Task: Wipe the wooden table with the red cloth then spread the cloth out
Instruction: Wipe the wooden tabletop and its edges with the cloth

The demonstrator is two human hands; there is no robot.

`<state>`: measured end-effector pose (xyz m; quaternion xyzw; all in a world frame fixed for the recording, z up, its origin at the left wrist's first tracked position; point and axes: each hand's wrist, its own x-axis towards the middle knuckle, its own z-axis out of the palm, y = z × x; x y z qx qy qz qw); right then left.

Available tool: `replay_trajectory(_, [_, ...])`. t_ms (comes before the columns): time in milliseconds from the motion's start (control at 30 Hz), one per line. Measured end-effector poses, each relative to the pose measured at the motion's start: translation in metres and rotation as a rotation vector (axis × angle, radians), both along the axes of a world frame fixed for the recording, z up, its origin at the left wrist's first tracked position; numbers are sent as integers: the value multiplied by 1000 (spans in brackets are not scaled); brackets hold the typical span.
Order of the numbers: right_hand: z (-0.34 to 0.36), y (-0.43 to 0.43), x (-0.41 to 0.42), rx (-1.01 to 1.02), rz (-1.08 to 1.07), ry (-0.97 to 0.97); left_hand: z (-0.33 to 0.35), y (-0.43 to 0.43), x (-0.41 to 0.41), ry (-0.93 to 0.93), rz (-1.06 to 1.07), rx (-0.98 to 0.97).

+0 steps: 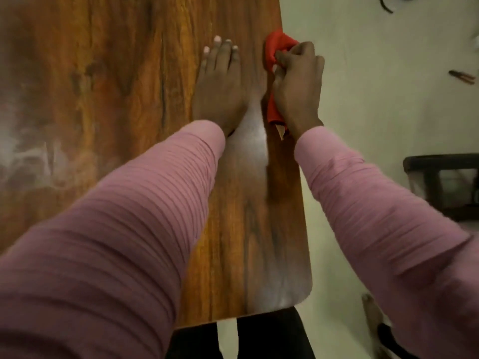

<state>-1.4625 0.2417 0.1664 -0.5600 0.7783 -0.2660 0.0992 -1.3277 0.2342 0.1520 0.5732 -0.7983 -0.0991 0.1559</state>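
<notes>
The wooden table [103, 86] fills the left and centre of the head view, brown with dark grain. My right hand [298, 84] is shut on the bunched red cloth [278, 46] and presses it against the table's right edge. Red fabric shows above and below the fist. My left hand [220, 84] lies flat on the tabletop just left of the cloth, palm down, fingers together and stretched out. Both arms wear pink ribbed sleeves.
Whitish smears [31, 156] mark the table's left side. Right of the table is pale floor with a dark stool or small table [445, 182], a small tool [462, 76] and dark cords [386, 5]. My dark-trousered legs [259, 338] show below the near edge.
</notes>
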Motion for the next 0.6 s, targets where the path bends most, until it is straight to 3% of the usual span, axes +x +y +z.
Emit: replay_trajectory(600, [-3,281,38,50,-84,52,3,191,60,23,-141,77])
